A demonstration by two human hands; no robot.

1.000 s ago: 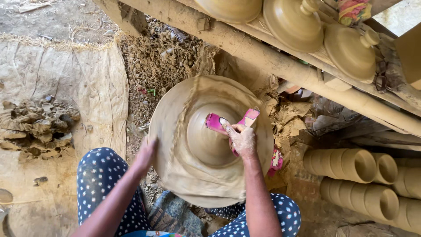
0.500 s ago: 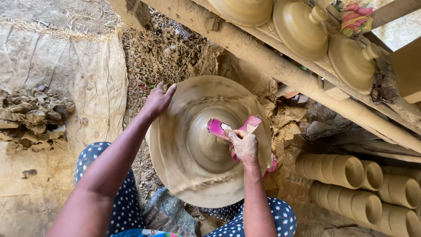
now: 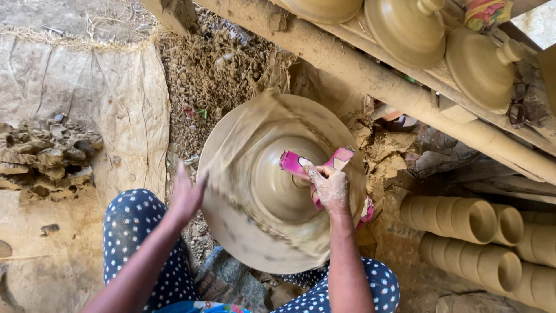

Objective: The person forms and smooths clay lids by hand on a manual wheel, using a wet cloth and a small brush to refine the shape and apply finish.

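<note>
Head view shows a blurred clay wheel [image 3: 260, 191] between the person's knees, the open left hand [image 3: 186, 194] flat against its left rim gripping nothing, and the right hand [image 3: 330, 186] clasping a pink cloth [image 3: 301, 164] at the centre.

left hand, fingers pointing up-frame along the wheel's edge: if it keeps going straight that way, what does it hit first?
The left hand already sits against the spinning wheel rim. Straight on, it would likely skim that rim, then meet the straw-and-dirt heap beyond; depth is unclear.
</note>
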